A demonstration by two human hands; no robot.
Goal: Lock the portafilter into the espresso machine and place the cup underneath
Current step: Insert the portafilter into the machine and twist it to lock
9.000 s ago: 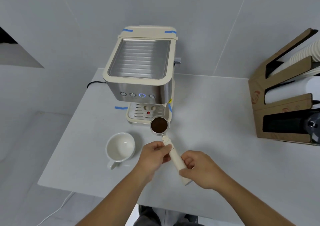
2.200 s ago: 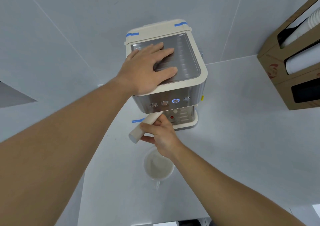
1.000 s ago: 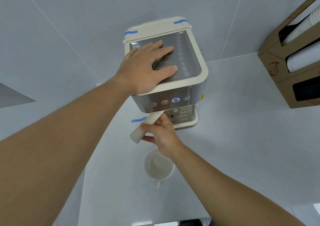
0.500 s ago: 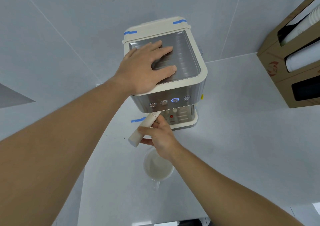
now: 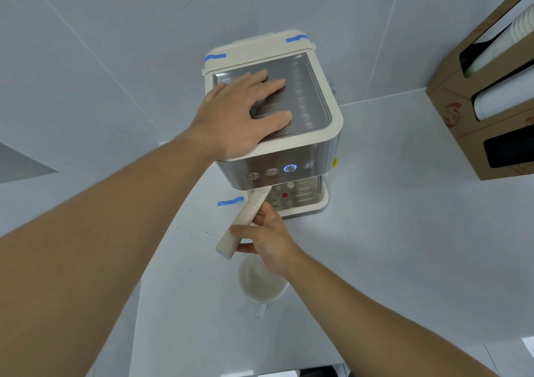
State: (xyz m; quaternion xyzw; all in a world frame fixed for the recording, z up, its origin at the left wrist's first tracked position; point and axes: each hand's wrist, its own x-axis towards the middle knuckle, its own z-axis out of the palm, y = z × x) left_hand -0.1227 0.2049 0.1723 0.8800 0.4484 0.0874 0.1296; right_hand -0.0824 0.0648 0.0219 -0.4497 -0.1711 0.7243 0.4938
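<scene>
Portafilter handle, cream-coloured, is held in the right hand: the fingers are curled around its lower half, with the thumb laid across the top. The handle slants up and to the right, and its upper end disappears under the front of the machine, so the basket end and the socket it fits into are hidden. The handle points out toward the machine's left front corner rather than straight forward, which suggests the head is inserted but the locking twist is not finished; this cannot be confirmed from here.

The left hand lies flat and open on the ribbed metal top of the machine, fingers spread, gripping nothing. It appears to brace the machine against the turn.

Below the right wrist, a white cup stands on the desk in front of the machine, partly covered by the hand. It is clearly not yet on the drip tray, whose slotted surface and red dot show under the control panel. One of the four round buttons glows blue.

Judged from this, the task is roughly midway: the portafilter still needs turning until it locks, and then the cup must be moved under the spouts. A cardboard holder with paper cups stands well apart on the right.
</scene>
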